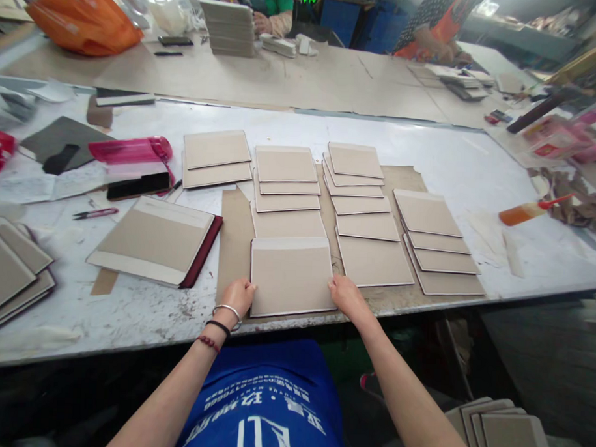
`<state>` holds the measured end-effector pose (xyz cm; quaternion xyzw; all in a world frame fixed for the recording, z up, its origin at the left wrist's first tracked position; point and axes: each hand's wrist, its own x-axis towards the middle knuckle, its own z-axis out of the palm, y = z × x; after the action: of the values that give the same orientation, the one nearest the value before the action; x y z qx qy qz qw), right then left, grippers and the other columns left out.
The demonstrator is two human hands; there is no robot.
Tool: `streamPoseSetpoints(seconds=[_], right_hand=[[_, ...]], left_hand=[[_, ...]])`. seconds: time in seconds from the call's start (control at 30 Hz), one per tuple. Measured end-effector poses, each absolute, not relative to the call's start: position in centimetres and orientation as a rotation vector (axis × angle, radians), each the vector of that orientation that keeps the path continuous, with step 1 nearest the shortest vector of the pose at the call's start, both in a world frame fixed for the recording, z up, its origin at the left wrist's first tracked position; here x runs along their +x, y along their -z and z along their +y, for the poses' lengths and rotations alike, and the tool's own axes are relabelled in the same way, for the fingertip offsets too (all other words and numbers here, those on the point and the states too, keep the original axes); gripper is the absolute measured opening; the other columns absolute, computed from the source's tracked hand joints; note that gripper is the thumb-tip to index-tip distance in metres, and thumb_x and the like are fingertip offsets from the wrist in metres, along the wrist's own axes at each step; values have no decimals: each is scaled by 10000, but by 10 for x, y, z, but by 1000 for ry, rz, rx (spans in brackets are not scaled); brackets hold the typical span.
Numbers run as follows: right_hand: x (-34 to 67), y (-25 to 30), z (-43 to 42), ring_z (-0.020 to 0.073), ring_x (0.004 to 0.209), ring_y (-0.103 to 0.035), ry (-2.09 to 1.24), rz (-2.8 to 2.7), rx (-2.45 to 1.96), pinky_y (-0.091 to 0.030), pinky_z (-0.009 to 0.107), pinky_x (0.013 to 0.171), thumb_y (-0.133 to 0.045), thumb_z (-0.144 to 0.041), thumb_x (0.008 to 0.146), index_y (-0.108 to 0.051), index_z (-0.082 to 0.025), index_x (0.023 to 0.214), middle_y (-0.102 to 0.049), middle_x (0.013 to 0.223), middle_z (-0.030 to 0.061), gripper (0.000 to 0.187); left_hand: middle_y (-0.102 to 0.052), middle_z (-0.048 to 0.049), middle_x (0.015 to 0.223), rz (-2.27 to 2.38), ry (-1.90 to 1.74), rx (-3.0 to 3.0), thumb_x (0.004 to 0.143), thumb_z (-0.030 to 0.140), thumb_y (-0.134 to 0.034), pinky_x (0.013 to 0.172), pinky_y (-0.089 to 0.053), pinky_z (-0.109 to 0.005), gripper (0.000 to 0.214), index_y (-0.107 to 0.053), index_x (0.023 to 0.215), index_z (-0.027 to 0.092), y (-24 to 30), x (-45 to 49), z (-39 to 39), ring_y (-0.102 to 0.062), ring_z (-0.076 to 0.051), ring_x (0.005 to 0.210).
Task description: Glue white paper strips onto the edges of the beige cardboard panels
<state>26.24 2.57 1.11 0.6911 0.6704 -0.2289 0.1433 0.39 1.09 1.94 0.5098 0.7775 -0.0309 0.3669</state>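
Big white desk [475,184], pretty scuffed, with four overlapping rows of grey boards [361,226] laid out on it. The nearest card panel [291,275] sits at the front edge. Left hand [237,298] and right hand [347,295] hold its side edges, fingers closed on it.

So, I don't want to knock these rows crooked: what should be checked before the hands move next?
1. Left hand at the front board's left edge: ok.
2. Right hand at its right edge: ok.
3. Front board overlaps the column behind: ok.
4. Front board clear of the neighbouring board: cannot tell, edges nearly meet.
5. Grip closed on the board: cannot tell.
6. Glue bottle lying away from both hands: ok.
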Motion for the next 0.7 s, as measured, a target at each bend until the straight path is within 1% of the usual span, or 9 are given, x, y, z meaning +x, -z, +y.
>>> streamPoseSetpoints(seconds=[0.13,0.27,0.43,0.7], right_hand=[[262,-12,28,194,849,-575,668,1926,1977,-329,258,658,-405,-220,888,-563,-131,936,-626,932,126,188],[262,-13,27,197,864,-569,667,1936,1966,-326,258,659,-399,-215,892,-562,-123,950,-620,952,136,196],[262,-14,25,194,862,-566,658,1933,1972,-321,255,661,-382,-220,898,-563,-123,962,-617,949,132,215],[262,-15,24,184,863,-559,673,1935,2006,-320,248,662,-392,-240,897,-561,-131,946,-615,949,122,207]], left_hand=[[-613,0,674,1990,55,1289,846,278,-484,647,-438,-290,203,-565,718,142,-19,4,10,-565,-123,611],[-617,-6,706,1994,45,1267,850,326,-491,670,-454,-305,237,-573,734,136,-19,4,10,-571,-123,638],[-620,-8,737,1975,65,1265,849,327,-497,670,-462,-308,228,-581,758,135,-20,4,12,-572,-122,660],[-603,8,664,1968,97,1278,850,291,-489,651,-452,-298,212,-567,723,139,-17,3,14,-567,-121,616]])
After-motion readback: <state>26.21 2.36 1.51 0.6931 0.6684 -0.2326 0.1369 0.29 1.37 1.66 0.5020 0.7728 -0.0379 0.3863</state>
